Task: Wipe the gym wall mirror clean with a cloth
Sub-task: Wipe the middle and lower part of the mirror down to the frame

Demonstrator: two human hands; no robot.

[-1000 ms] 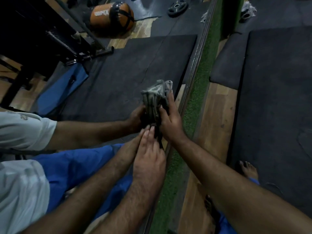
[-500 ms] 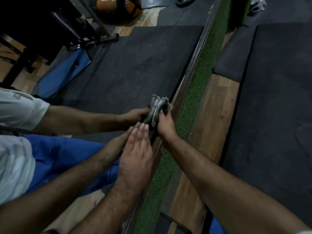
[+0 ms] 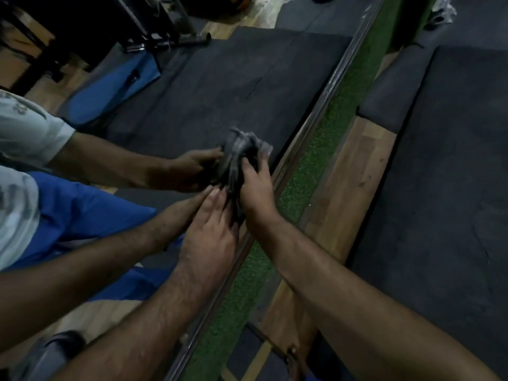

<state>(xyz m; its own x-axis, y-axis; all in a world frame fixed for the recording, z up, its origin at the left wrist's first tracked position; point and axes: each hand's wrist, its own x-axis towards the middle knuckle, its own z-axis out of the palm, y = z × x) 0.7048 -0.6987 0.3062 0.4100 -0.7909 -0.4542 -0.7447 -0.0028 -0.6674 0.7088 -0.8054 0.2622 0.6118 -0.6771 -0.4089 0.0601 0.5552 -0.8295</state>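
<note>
The wall mirror [image 3: 220, 86] fills the left half of the view, and its metal bottom frame [image 3: 324, 97] runs diagonally. A crumpled grey cloth [image 3: 237, 149] is against the glass just above that frame. My right hand [image 3: 257, 188] grips the cloth from the right and holds it on the mirror. My left hand [image 3: 210, 235] lies flat on the glass just below the cloth, fingers straight, fingertips meeting their reflection. The mirror shows both arms, a white sleeve and blue trousers on the left.
A green turf strip [image 3: 316, 160] and a wooden floor board [image 3: 351, 182] run along the mirror's base. Dark rubber mats [image 3: 445, 166] cover the floor to the right. The mirror reflects a blue mat [image 3: 110, 92], a metal bar [image 3: 167, 44] and dark gym equipment.
My right hand has slid the cloth down the glass, close to the bottom frame. My left hand has stayed flat on the mirror just below it. The view has tilted down.
</note>
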